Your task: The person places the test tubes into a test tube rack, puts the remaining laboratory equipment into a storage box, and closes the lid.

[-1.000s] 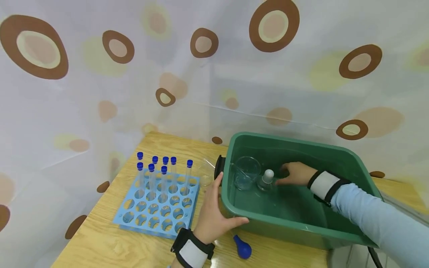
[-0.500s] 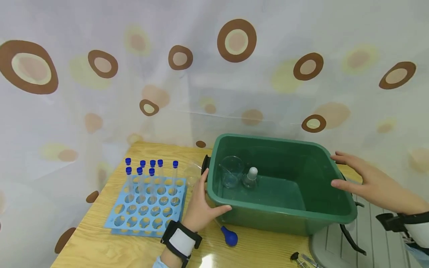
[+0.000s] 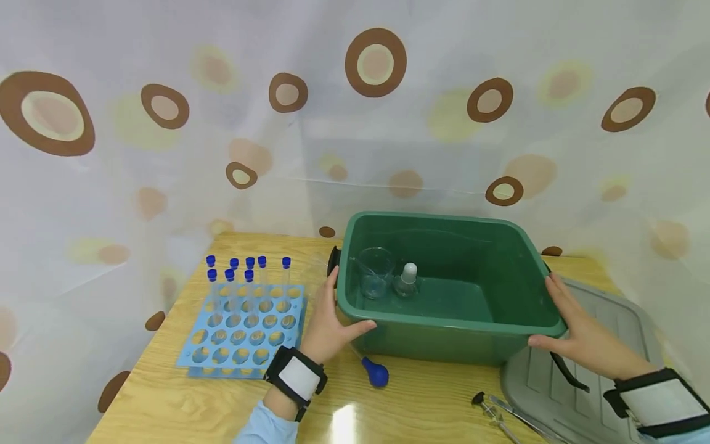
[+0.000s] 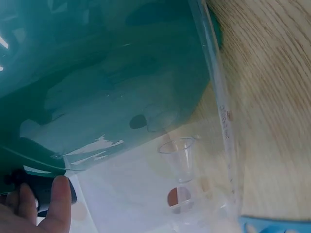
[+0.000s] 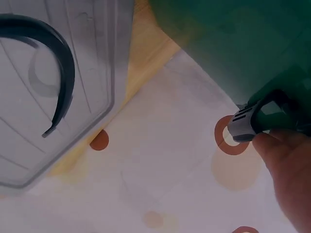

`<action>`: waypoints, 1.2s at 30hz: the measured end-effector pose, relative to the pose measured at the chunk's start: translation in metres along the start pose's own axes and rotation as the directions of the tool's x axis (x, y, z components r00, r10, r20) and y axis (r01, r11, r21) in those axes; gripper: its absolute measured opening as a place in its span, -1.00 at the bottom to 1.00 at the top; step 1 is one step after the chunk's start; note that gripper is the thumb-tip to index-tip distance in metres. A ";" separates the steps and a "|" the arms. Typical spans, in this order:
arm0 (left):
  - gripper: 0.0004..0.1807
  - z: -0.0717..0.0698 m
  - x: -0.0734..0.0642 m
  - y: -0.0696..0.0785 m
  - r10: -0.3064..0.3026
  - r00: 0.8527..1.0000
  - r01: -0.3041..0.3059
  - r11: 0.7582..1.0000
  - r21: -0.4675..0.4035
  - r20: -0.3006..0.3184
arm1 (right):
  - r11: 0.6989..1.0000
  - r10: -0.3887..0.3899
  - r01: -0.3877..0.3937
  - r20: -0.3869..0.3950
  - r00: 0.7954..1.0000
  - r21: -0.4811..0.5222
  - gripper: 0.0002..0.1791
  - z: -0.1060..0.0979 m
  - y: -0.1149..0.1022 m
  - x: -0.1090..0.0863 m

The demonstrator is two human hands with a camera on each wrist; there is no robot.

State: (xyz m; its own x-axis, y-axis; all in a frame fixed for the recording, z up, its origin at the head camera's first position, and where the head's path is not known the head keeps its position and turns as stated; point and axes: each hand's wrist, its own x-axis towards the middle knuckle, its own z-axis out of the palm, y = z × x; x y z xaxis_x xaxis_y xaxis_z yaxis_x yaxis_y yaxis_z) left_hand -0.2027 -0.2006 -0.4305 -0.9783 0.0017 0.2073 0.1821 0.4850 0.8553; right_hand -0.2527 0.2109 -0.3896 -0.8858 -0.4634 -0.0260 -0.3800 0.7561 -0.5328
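A green plastic bin (image 3: 432,339) stands on the table in the head view. My left hand (image 3: 327,327) holds its left end, thumb over the near rim and fingers by the black handle (image 3: 333,261). At the opposite end my right hand (image 3: 582,339) grips the near corner. Its fingertips touch a black latch (image 5: 243,121) in the right wrist view. Inside the bin, towards the left, stand a clear glass beaker (image 3: 376,274) with a thin rod in it and a small glass bottle (image 3: 407,282) with a white top.
Left of the bin is a light-blue rack (image 3: 238,345) with several blue-capped test tubes. A blue rubber bulb (image 3: 376,372) lies in front. Thin metal tools (image 3: 496,414) and a grey lid (image 3: 604,345) are at the right. A patterned sheet (image 3: 310,142) hangs behind.
My right hand has left the bin's inside, beside the white-topped bottle, and moved right onto the bin's right end. My left hand stays on the left end. The head view has shifted.
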 end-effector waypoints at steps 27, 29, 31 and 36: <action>-0.25 0.002 0.117 -0.081 -0.398 0.913 0.304 0.528 0.793 -0.085 | 1.000 0.029 -0.029 0.002 1.000 -0.007 0.19 -0.003 0.004 0.002; -0.30 0.001 0.112 -0.074 -0.400 0.912 0.309 0.534 0.787 -0.086 | 1.000 0.023 -0.023 0.001 1.000 0.002 0.18 -0.001 0.004 0.001; -0.43 -0.005 0.103 -0.052 -0.404 0.912 0.304 0.544 0.782 -0.074 | 1.000 0.017 -0.017 0.000 1.000 0.006 0.18 0.000 0.004 0.001; -0.64 -0.013 0.090 -0.029 -0.335 0.941 0.232 0.532 0.814 -0.050 | 1.000 -0.002 0.002 -0.010 1.000 0.009 0.18 0.001 0.003 0.002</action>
State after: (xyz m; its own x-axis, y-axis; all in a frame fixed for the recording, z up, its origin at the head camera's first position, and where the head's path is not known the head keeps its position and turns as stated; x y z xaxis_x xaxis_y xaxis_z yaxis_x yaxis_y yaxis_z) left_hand -0.2950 -0.2261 -0.4304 -0.9766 -0.2043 -0.0679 -0.2112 0.9704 0.1170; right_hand -0.2559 0.2118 -0.3919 -0.8876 -0.4603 -0.0162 -0.3795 0.7509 -0.5405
